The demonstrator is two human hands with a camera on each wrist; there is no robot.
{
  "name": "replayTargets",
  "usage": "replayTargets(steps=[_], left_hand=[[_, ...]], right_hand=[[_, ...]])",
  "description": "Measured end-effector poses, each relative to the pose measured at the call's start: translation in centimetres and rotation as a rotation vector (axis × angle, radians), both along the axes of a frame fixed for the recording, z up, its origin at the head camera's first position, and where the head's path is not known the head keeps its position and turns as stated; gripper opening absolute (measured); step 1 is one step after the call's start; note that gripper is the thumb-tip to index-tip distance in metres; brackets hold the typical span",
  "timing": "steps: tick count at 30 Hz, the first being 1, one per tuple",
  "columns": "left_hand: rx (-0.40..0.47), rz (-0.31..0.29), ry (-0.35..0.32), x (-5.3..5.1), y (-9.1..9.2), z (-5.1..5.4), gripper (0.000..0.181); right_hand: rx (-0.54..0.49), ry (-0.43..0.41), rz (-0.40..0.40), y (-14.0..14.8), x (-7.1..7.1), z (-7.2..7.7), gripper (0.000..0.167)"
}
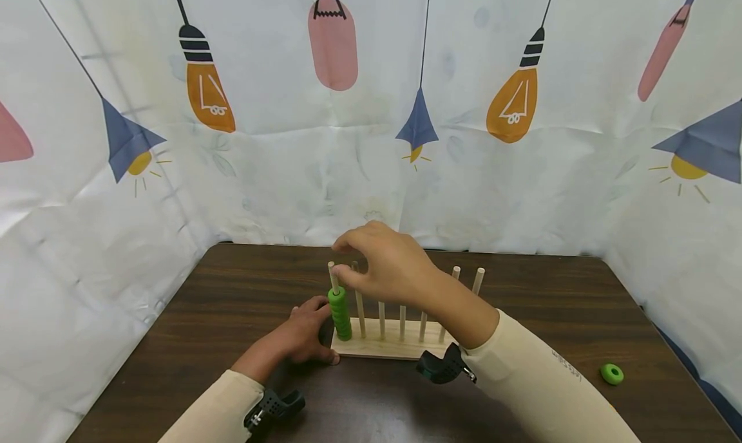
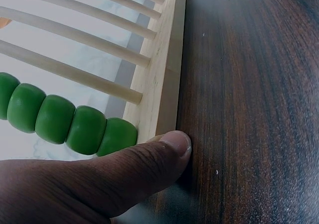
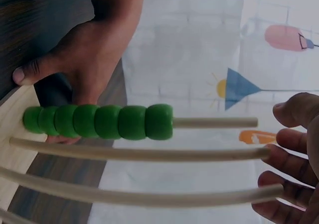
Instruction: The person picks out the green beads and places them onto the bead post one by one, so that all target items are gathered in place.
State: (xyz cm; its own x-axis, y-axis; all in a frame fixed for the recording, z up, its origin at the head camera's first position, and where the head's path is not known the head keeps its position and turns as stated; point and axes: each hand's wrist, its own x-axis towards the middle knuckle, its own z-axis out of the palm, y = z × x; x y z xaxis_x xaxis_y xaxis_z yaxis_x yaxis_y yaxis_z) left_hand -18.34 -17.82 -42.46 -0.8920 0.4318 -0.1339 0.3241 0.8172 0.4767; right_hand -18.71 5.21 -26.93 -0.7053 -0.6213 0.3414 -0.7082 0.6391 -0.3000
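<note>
Green beads (image 1: 340, 314) are stacked on the leftmost peg of a wooden peg stand (image 1: 382, 348). The other pegs visible are bare. My left hand (image 1: 310, 337) grips the left end of the stand's base, its thumb (image 2: 149, 167) along the front edge and its fingers partly hidden behind. Over the top of the beaded peg hovers my right hand (image 1: 391, 263), fingers loosely bent and nothing held. In the right wrist view its fingertips (image 3: 284, 109) are spread just beyond the peg ends, and the bead stack (image 3: 107, 122) leaves the peg's upper part bare.
A single green bead (image 1: 612, 374) lies on the dark wooden table (image 1: 539, 301), far to the right. Behind the table hangs a white printed cloth (image 1: 278, 172). Each wrist wears a dark strapped device (image 1: 443, 364).
</note>
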Motion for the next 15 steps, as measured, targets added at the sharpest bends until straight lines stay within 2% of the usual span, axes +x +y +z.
replayTargets(steps=[5, 15], left_hand=[[0.005, -0.008, 0.014, 0.0, 0.0, -0.1, 0.082], [-0.024, 0.019, 0.012, 0.0, 0.2, -0.3, 0.084]], right_hand=[[-0.007, 0.015, -0.020, 1.6, 0.2, 0.3, 0.028], [-0.027, 0.074, -0.075, 6.5, 0.5, 0.5, 0.025]])
